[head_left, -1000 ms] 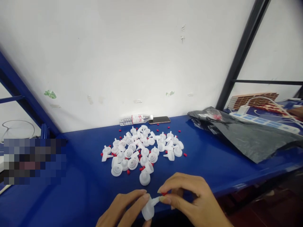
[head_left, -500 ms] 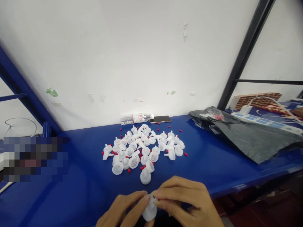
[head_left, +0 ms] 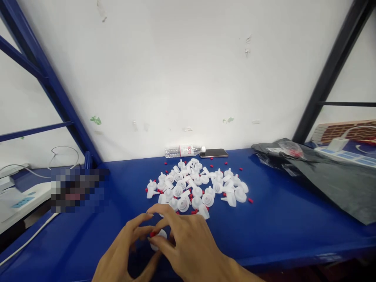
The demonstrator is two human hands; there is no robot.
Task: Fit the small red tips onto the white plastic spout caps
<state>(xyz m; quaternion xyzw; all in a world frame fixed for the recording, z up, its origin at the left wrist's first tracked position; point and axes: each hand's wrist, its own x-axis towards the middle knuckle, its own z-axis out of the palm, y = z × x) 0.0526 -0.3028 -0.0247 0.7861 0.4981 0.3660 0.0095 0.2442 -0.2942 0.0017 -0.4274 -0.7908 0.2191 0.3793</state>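
If the small pinch slid, the red cap (head_left: 152, 234) could have dropped.
The right hand (head_left: 188, 237) pinched it beside the white nozzle (head_left: 163, 234); the left hand (head_left: 121, 246) curved close, its grip unclear.

Tabletop (head_left: 282, 235) passable right of the white caps (head_left: 197, 192), between a stray red piece (head_left: 250, 200) and the black bag (head_left: 329, 188); second lane left. Far: bottle (head_left: 185, 151), phone (head_left: 216, 153) obstruct. Near: right hand (head_left: 190, 239) blocks.

Nozzles (head_left: 197, 192) are heaped on the table (head_left: 279, 223), caps (head_left: 250, 200) scattered around 'em, bottle (head_left: 185, 150) and phone (head_left: 214, 153) right behind, bag (head_left: 331, 188) off to the right.
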